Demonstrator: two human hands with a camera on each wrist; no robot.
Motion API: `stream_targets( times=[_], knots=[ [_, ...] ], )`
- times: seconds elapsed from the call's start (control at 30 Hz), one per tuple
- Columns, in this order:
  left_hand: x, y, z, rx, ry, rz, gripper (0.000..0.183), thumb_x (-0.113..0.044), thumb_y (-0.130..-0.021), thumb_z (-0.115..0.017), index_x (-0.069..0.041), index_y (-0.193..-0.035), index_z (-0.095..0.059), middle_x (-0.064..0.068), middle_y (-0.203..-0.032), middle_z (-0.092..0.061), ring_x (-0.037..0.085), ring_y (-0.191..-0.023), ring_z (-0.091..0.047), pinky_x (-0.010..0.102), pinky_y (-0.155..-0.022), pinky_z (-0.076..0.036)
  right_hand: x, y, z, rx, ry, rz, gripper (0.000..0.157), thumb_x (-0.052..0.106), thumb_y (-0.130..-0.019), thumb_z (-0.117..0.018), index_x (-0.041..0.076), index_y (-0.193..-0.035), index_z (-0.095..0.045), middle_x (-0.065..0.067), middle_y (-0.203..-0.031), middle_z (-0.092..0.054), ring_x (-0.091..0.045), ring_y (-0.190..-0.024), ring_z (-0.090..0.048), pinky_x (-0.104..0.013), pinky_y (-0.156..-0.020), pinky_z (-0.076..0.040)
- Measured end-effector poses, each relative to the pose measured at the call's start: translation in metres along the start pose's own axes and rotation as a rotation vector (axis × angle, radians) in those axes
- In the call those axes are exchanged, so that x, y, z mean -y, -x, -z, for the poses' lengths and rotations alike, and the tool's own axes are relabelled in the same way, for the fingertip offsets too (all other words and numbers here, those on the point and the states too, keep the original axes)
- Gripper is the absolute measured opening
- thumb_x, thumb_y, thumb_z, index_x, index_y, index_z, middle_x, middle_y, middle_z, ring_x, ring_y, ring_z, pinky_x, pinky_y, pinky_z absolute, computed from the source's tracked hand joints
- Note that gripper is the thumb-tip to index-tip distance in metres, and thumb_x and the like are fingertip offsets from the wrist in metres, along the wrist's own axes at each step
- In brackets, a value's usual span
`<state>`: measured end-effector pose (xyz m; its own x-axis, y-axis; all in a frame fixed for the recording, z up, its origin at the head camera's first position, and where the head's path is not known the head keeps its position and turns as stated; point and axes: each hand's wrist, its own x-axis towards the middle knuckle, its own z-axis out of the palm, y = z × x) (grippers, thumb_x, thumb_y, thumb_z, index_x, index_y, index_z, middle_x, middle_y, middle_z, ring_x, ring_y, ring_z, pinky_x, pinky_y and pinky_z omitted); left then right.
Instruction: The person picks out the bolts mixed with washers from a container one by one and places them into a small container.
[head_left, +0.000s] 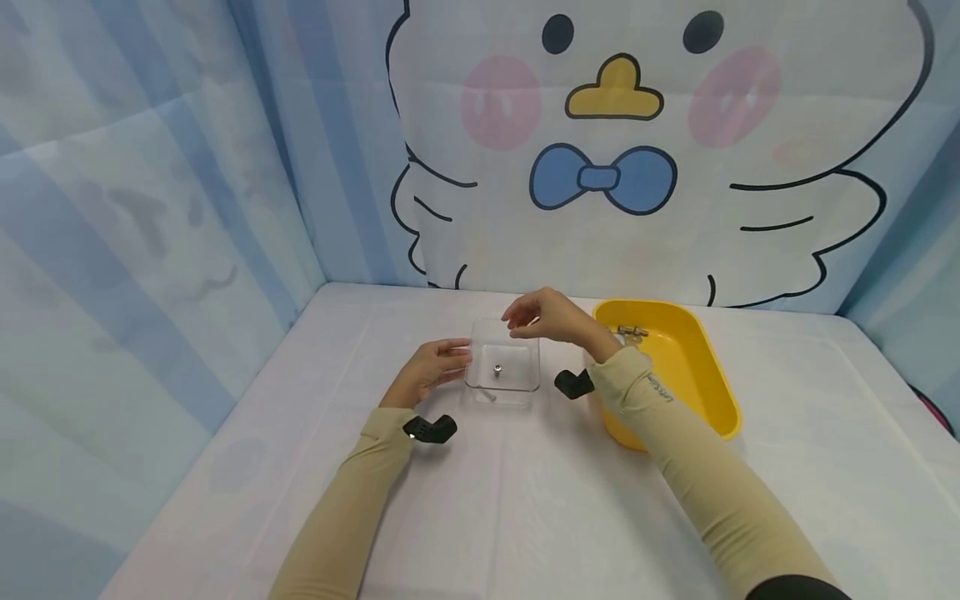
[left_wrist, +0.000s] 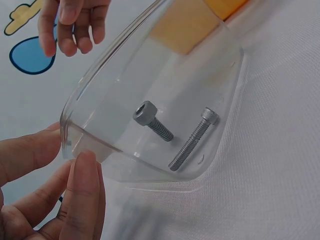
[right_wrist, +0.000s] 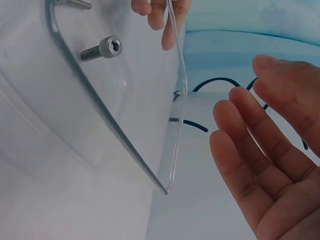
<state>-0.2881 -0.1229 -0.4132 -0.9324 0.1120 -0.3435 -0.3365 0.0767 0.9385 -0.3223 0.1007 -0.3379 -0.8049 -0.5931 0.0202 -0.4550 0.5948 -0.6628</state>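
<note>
A clear plastic box [head_left: 529, 367] stands on the table between the hands. My left hand [head_left: 435, 367] pinches its left rim; in the left wrist view the fingers [left_wrist: 86, 175] lie at the box's corner. Inside the box are two metal socket-head screws: a shorter screw [left_wrist: 152, 121] with its head up, and a longer screw [left_wrist: 191, 142] lying on its side. Over the far right corner of the box hovers my right hand [head_left: 555, 318], fingers relaxed and holding nothing. The right wrist view shows its palm [right_wrist: 275, 160] apart from the rim.
A yellow tray [head_left: 712, 400] stands to the right of the box, partly under the right forearm. Small metal pieces [head_left: 632, 332] lie at its far left end. A white cloth [head_left: 465, 517] covers the table, and a printed curtain [head_left: 600, 250] hangs along the back edge.
</note>
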Motion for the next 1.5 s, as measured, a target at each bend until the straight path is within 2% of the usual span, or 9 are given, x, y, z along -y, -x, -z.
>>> stream_targets(
  times=[0.27, 0.5, 0.73, 1.1, 1.5],
  knots=[
    [0.001, -0.001, -0.001, -0.009, 0.012, 0.011, 0.045, -0.005, -0.09, -0.061, -0.007, -0.134, -0.051, 0.015, -0.131, -0.053, 0.026, -0.119, -0.054, 0.036, -0.104, -0.046, -0.004, 0.005, 0.003, 0.026, -0.019, -0.01, 0.032, 0.01, -0.084, -0.069, 0.004, -0.115, -0.064, -0.015, -0.104, -0.069, -0.024, -0.096, -0.066, -0.036, -0.087, -0.056],
    [0.002, -0.001, 0.0, -0.009, 0.0, 0.0, 0.045, -0.005, -0.09, -0.061, -0.007, -0.134, -0.051, 0.015, -0.129, -0.053, 0.024, -0.117, -0.054, 0.036, -0.104, -0.046, -0.005, 0.011, 0.009, 0.034, -0.038, 0.018, 0.035, 0.01, -0.085, -0.069, 0.004, -0.119, -0.062, -0.021, -0.11, -0.067, -0.026, -0.098, -0.066, -0.037, -0.088, -0.056],
    [0.003, 0.0, 0.0, 0.006, 0.016, -0.02, 0.044, -0.003, -0.09, -0.06, -0.006, -0.134, -0.051, 0.014, -0.126, -0.054, 0.021, -0.112, -0.056, 0.036, -0.103, -0.047, -0.006, 0.022, 0.015, 0.005, -0.036, 0.023, 0.037, 0.01, -0.084, -0.07, 0.005, -0.12, -0.061, -0.014, -0.107, -0.068, -0.025, -0.098, -0.065, -0.037, -0.089, -0.056],
    [0.005, -0.002, 0.0, 0.005, 0.03, -0.012, 0.045, -0.004, -0.09, -0.06, -0.007, -0.134, -0.051, 0.015, -0.129, -0.053, 0.018, -0.107, -0.056, 0.035, -0.103, -0.047, -0.014, 0.036, 0.025, -0.023, -0.021, 0.017, 0.036, 0.01, -0.083, -0.071, 0.004, -0.118, -0.062, -0.017, -0.108, -0.068, -0.025, -0.096, -0.065, -0.037, -0.088, -0.056],
    [0.002, -0.001, -0.002, -0.02, 0.03, 0.007, 0.044, -0.003, -0.09, -0.06, -0.007, -0.133, -0.052, 0.011, -0.123, -0.056, 0.018, -0.107, -0.057, 0.034, -0.102, -0.048, -0.022, 0.056, 0.042, -0.046, 0.028, -0.011, 0.035, 0.011, -0.083, -0.071, 0.005, -0.116, -0.063, -0.014, -0.108, -0.068, -0.026, -0.098, -0.065, -0.04, -0.088, -0.056]
  ],
)
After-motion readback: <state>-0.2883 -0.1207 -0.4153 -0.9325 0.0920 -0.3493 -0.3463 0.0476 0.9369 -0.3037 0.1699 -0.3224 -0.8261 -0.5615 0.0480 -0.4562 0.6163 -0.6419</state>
